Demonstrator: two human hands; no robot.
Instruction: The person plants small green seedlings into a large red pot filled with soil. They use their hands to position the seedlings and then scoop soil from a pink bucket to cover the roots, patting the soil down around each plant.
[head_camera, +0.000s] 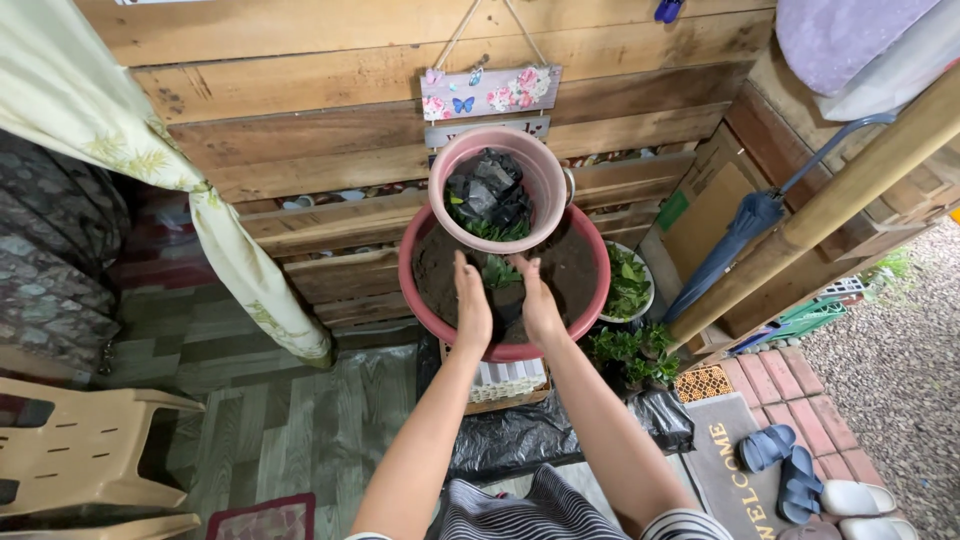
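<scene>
A wide red basin (590, 310) filled with dark soil sits on a small crate. A small green plant (497, 270) stands in the soil at its middle. My left hand (471, 305) and my right hand (537, 300) rest on the soil on either side of the plant, palms facing it, fingers together and holding nothing. A pink bucket (545, 180) with black plastic bits and green leaves rests on the basin's far edge.
A wooden pallet wall (300, 130) with a flowered hanging sign stands behind. Right of the basin are a white bowl of greens (628, 283), potted plants (630, 355), a folded blue umbrella (735, 240), a bamboo pole and sandals. A beige plastic chair (90, 450) is at left.
</scene>
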